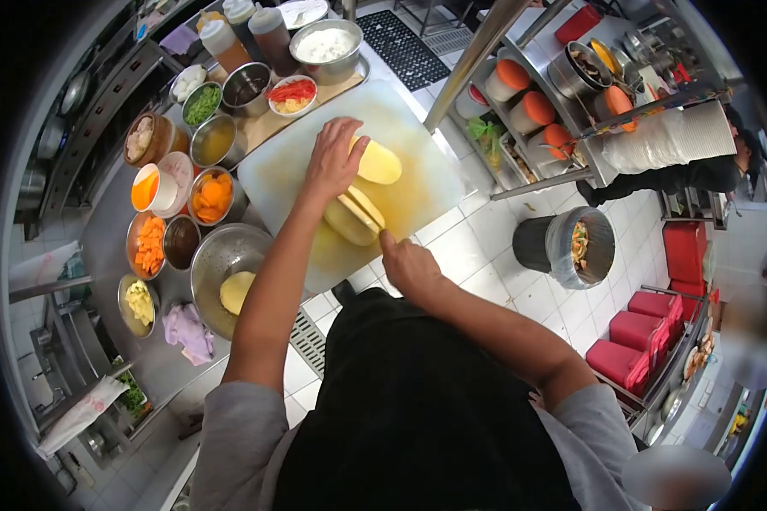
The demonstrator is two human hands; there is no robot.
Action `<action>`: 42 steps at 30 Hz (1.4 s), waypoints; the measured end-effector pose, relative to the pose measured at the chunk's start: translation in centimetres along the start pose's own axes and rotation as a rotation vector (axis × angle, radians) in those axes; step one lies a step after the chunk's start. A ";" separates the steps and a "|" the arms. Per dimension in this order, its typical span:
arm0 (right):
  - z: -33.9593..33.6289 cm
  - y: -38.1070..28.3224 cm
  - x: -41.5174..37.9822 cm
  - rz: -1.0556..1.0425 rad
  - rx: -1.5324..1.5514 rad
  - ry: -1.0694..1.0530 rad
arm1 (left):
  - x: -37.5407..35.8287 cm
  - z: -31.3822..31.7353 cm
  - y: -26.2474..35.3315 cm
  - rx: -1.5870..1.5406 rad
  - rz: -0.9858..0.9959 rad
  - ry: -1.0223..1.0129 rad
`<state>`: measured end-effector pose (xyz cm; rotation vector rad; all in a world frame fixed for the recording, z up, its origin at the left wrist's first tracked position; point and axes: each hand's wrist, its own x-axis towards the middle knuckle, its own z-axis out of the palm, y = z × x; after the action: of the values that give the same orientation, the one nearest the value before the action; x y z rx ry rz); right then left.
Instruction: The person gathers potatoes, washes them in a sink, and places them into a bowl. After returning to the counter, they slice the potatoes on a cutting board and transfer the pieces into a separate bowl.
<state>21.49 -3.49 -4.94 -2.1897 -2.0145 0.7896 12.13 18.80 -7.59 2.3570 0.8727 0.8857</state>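
Observation:
On the cutting board [273, 170] lie peeled yellow pieces that look like potato. My left hand [332, 157] is closed over the upper left end of a flat oval piece [378, 163], with fingers and thumb around its edge. Just below it, close to my left wrist, is a thicker piece [348, 225] with a long cut or slice along it. My right hand [411, 266] is closed at the lower right end of that piece, around what seems to be a knife; its handle is hidden in my fist and the blade is hard to make out.
Left of the board stand bowls of orange pieces [211, 198], chopped greens [202, 104] and red strips [294, 95], plus sauce bottles [225, 46]. A large metal bowl [209, 268] sits near my left forearm. A lined bin [601, 247] stands on the floor at right, below a shelf rack.

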 end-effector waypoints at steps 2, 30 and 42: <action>1.6 0.1 0.9 -0.005 -0.018 0.036 | -1.0 1.5 -1.7 0.098 0.019 -0.016; -0.7 -1.6 -0.8 -0.019 0.040 0.031 | -0.1 -1.6 -0.5 -0.052 0.070 0.043; -0.3 -1.4 -0.6 -0.012 0.013 0.020 | -0.6 -1.8 -0.7 -0.040 0.044 0.014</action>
<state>20.35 -3.79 -3.98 -2.1676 -2.0058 0.7742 10.25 19.18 -7.04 2.3466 0.8048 0.9300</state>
